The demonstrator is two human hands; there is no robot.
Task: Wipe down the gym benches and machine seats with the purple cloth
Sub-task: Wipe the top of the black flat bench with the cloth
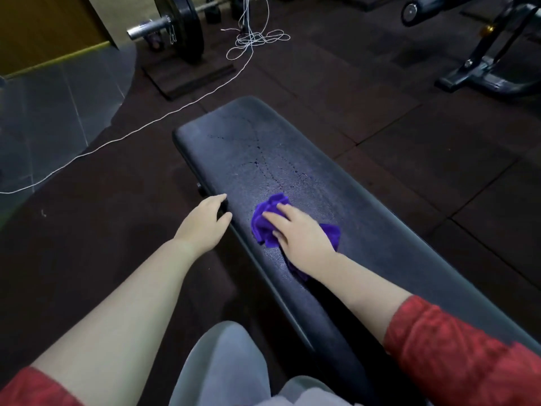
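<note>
Floor: dark rubber tiles (380, 92) with visible seams. A grey glossy floor section (58, 112) occupies the upper left, bordered by a yellow-trimmed wall panel (44, 30). A barbell with black plate (181, 27) stands upright at top centre. A white cord (254, 39) lies coiled beside it and trails left. A black machine frame (491, 65) occupies the upper right. Lighting is dim.
</note>
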